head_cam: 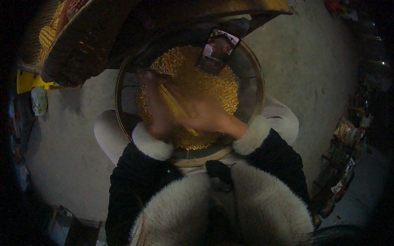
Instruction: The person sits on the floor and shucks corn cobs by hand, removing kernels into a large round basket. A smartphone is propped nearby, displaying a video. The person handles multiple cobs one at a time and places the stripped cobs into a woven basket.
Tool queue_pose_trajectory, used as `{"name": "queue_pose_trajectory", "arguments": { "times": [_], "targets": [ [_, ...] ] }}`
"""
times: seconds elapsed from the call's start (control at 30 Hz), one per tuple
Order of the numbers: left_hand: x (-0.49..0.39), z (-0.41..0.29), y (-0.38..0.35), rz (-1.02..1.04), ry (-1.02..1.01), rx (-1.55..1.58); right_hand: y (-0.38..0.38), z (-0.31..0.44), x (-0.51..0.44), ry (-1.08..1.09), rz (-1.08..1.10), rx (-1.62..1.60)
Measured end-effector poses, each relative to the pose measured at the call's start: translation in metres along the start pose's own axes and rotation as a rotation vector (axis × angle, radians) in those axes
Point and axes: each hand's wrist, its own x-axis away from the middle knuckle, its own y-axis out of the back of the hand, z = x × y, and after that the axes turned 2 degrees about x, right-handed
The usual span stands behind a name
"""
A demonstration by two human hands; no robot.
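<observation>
An ear of yellow corn (173,100) lies slantwise between my two hands, above a round sieve. My left hand (158,107) runs along the cob's left side, its fingers pointing away from me and blurred. Across the cob's lower part lies my right hand (207,113), hiding some of it; the near tip shows below. Beneath them, loose corn kernels (227,89) cover much of the sieve's mesh. The sieve (261,70) has a round rim and rests on my lap. Blur hides the exact finger contact.
A phone (220,46) with a lit screen leans at the sieve's far side. Beyond is a large dark container (83,43) with corn ears (47,37) at its far left. A yellow object (29,81) and a plastic packet (39,101) are at left. Assorted items (344,132) line the right.
</observation>
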Motion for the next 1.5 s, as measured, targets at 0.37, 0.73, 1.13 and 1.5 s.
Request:
{"name": "queue_pose_trajectory", "arguments": {
  "times": [0.37,0.73,1.13,1.5],
  "targets": [
    [-0.008,0.009,0.013,0.166,0.041,0.082,-0.030,-0.033,0.000,0.129,-0.128,0.004],
    [0.013,0.005,-0.016,0.074,0.035,0.098,-0.018,-0.016,0.000,0.139,-0.182,-0.076],
    [0.009,0.004,-0.010,0.073,0.048,0.063,-0.010,-0.017,0.000,0.158,-0.128,-0.094],
    [0.025,0.002,-0.036,-0.056,0.013,0.068,0.001,-0.003,-0.005,0.079,-0.235,-0.035]
  ]
}}
